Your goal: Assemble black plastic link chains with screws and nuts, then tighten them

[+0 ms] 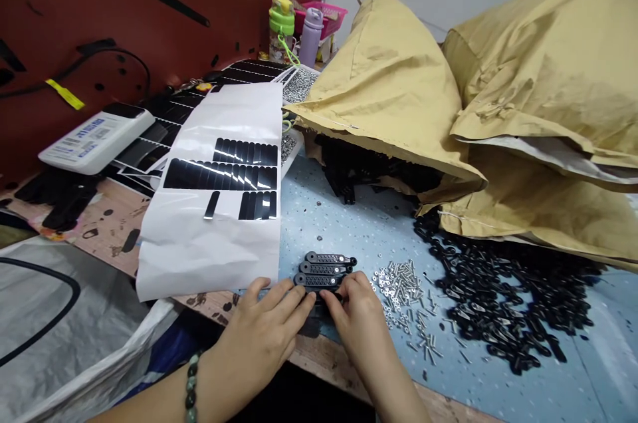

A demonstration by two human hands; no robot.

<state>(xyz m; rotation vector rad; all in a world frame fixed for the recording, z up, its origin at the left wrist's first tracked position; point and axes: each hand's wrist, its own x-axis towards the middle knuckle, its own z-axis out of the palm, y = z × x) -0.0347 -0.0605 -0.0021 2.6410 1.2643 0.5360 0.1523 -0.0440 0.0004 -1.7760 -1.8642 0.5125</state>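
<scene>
Three flat black plastic parts (325,269) lie side by side on the blue mat near the table's front edge. Another black part (319,302) sits just below them, mostly covered by my fingers. My left hand (262,333) rests on its left end, fingers pressed down on it. My right hand (359,316) pinches its right end with curled fingers. A beaded bracelet is on my left wrist. A scatter of small silver screws (405,290) lies just right of my right hand.
A white backing sheet with black stickers (219,190) lies left of the parts. A heap of black parts (503,303) spreads to the right, below big tan paper sacks (399,90). A white device (97,137), bottles (282,27) and a red board (124,30) stand behind.
</scene>
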